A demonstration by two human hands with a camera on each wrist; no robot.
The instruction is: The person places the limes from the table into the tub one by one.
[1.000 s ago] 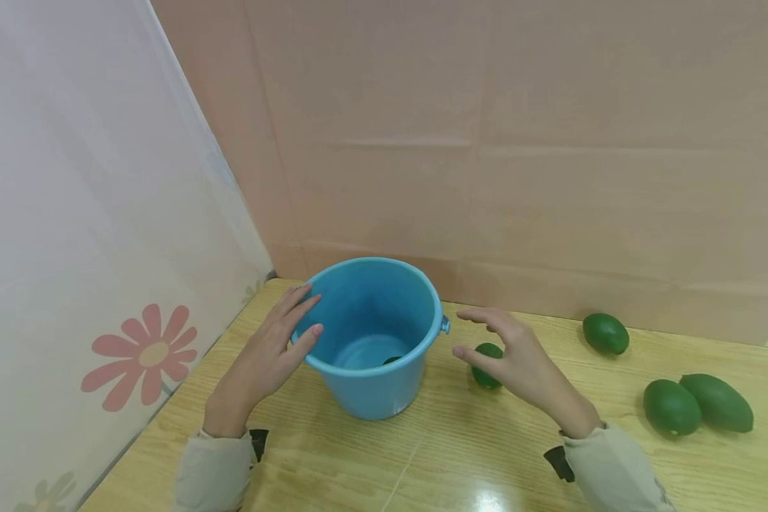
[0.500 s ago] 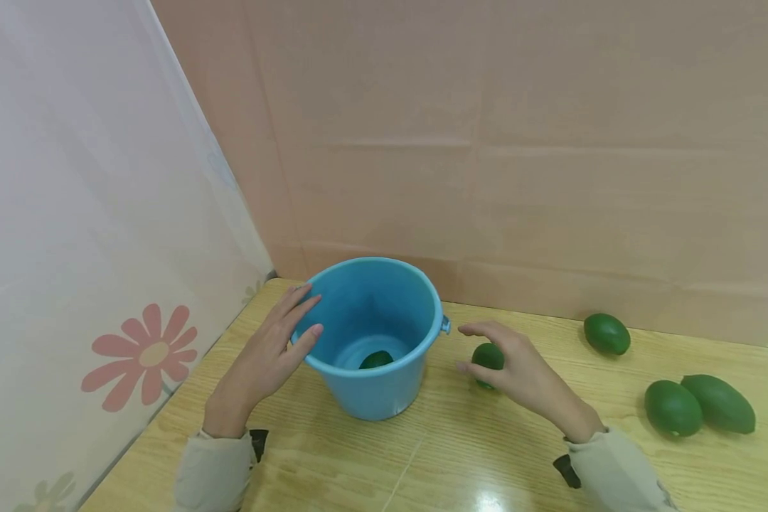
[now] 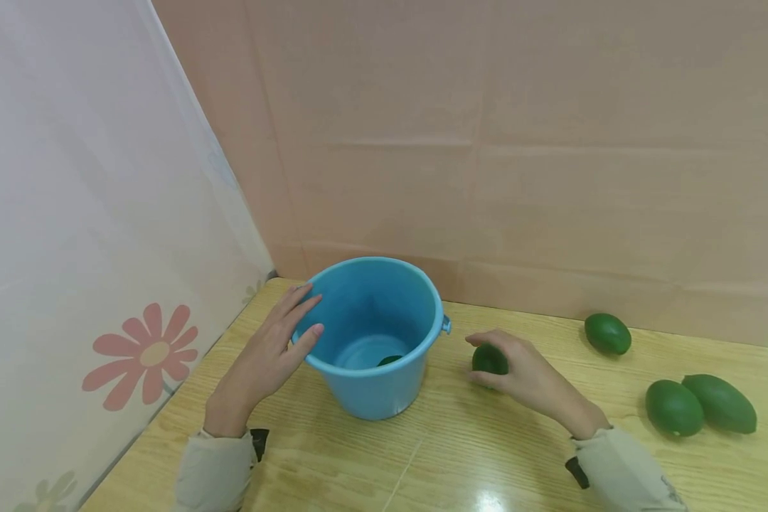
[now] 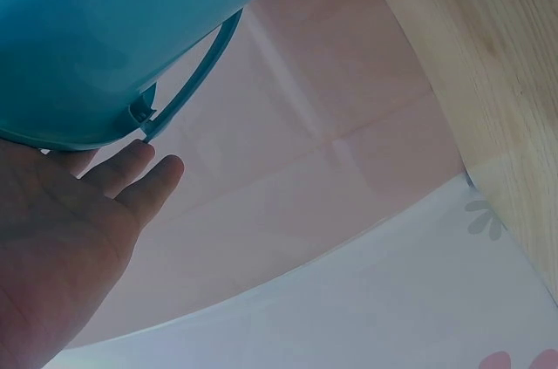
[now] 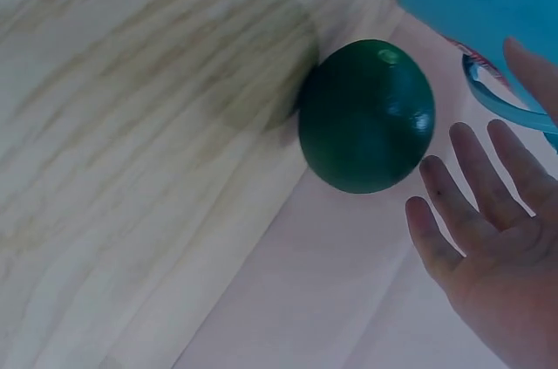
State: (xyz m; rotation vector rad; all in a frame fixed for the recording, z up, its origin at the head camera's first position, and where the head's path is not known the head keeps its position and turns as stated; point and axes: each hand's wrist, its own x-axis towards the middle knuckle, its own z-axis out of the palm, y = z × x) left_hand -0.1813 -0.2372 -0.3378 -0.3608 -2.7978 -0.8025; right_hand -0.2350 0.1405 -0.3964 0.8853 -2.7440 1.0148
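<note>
Behind everything, we are seeing a creased beige backdrop spanning the far side, while a white sheet bearing a red-petalled flower is hanging at left. Below them, a wood-grain table is filling the foreground. On it, a blue plastic bucket is standing upright, its mouth facing up toward us.

Two hands are flanking it: the left hand is resting relaxed at the bucket's rim, fingers and thumb reaching over the edge without clenching. The right hand is curving loosely about an oval green fruit on the table just right of the bucket (in the right wrist view, we are finding its fingers extended and ungripping, though we cannot tell whether they are touching).

Farther right, a longer green fruit is lying close beside a rounder green fruit, and a lone green fruit is sitting near the backdrop. Inside the bucket, a partly hidden green fruit is showing only a sliver past the near rim.
</note>
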